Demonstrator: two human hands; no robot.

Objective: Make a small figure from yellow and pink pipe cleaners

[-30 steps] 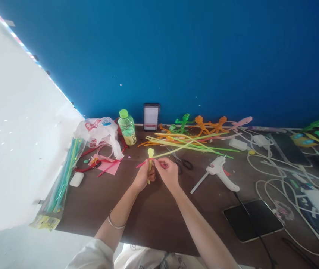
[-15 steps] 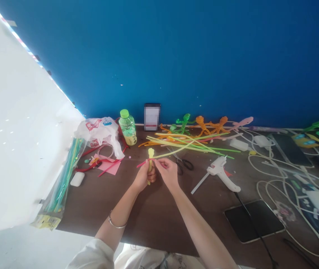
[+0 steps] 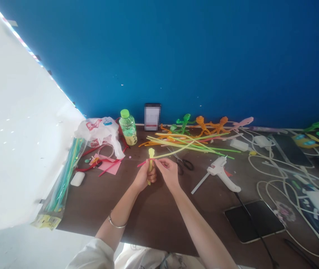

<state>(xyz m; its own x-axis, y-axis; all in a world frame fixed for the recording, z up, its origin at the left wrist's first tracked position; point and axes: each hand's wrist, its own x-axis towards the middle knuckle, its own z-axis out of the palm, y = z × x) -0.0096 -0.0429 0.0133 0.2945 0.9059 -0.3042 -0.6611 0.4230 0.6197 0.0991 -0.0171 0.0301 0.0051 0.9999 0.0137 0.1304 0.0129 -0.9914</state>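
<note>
My left hand (image 3: 144, 176) is closed around a yellow pipe-cleaner figure (image 3: 151, 152), whose rounded top sticks up above the thumb and whose lower end shows below the fingers. A red pipe cleaner (image 3: 141, 164) lies across the figure at the left thumb. My right hand (image 3: 167, 170) pinches that red stem's other end, just right of the figure. Black-handled scissors (image 3: 187, 164) rest on the table right of the right hand, their blades partly hidden beneath pipe cleaners. Behind the hands lies a loose bunch of yellow, green and orange pipe cleaners (image 3: 176, 141).
A white glue gun (image 3: 221, 175) and a black tablet (image 3: 253, 221) lie to the right, near tangled white cables (image 3: 263, 187). Leftward are a green-capped bottle (image 3: 128, 129), a plastic bag (image 3: 99, 130), a white case (image 3: 78, 179) and packed pipe cleaners (image 3: 64, 179). Finished figures (image 3: 202, 125) line the wall.
Almost nothing differs. Both hands keep their hold on the yellow figure and red pipe cleaner, and the view has shifted very slightly.
</note>
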